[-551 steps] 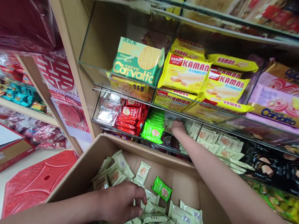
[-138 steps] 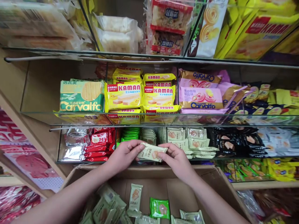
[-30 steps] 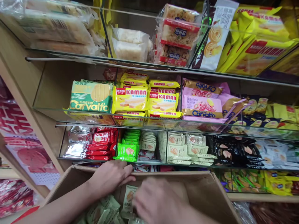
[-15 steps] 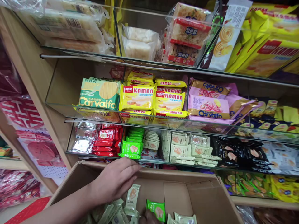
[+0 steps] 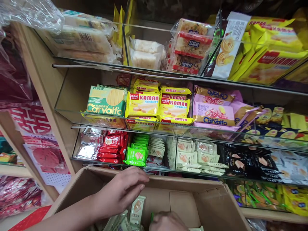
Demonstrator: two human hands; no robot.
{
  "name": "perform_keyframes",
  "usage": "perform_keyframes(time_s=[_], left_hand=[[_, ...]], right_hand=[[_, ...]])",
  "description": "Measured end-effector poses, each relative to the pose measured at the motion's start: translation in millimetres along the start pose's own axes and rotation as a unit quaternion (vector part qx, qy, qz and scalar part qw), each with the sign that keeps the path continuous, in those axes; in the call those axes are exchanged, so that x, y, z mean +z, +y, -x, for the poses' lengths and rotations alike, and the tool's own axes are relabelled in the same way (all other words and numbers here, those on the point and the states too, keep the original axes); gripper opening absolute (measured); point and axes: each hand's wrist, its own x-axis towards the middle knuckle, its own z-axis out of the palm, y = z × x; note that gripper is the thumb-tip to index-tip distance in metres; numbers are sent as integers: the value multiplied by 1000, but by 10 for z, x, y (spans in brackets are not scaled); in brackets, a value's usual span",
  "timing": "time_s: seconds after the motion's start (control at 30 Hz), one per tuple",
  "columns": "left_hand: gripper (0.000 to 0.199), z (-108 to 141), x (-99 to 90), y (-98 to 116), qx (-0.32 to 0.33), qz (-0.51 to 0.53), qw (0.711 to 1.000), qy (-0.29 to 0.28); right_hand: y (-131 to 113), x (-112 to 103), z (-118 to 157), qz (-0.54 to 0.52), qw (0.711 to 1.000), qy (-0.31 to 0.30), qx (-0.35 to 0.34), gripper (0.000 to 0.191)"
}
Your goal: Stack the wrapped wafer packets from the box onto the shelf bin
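Note:
My left hand (image 5: 125,189) hangs over the left rim of the cardboard box (image 5: 216,199). Its fingers are loosely bent and apart from the thumb, with nothing seen in them. Deeper in the box, at the bottom edge of the view, my right hand (image 5: 168,221) is curled over a small green snack packet (image 5: 152,217); only a thin green edge of it shows. Between the hands stands a pale green snack packet (image 5: 137,210). More pale packets (image 5: 117,221) lie in the box below my left hand.
Behind the box, a glass-fronted shelf holds green packets (image 5: 136,156), pale packets (image 5: 186,158), red packets (image 5: 112,149) and black packets (image 5: 240,162). Above them are yellow wafer packs (image 5: 143,104) and pink cookie packs (image 5: 213,112). A wooden shelf side panel (image 5: 44,86) stands at left.
My right hand has come up and over the green packet, which was mostly visible before and is now nearly hidden. My left hand has moved slightly right. The view has shifted a little.

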Motion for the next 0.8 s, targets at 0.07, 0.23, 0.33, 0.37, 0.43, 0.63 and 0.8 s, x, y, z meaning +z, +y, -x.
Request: perform_keyframes(time_s=[0.07,0.23,0.33,0.37,0.43,0.63,0.8], left_hand=[[28,-27,-50,94,-68,112,991,-7],[66,-335,-101,216,-148,288,946,-38],[45,-601,-98,129,-177,211,961,-10],[40,-669,-91,83,-164,177,971,-9],[36,-751,-56,-11,-124,126,984,2],[37,-635,184,-175,-157,237,956,78],[44,-571,231,-201,-197,352,907,123]], right_hand=[[-159,-498,88,-43,994,86,-49,12],[-237,-1286,4,-378,852,363,11,17],[-79,-1368,-219,-377,830,412,4,25],[-20,-1367,-288,-339,840,424,-1,25],[83,-1346,-394,-271,854,444,-6,25],[187,-1210,-499,-231,844,484,27,34],[181,-1143,-487,-228,834,502,32,33]])
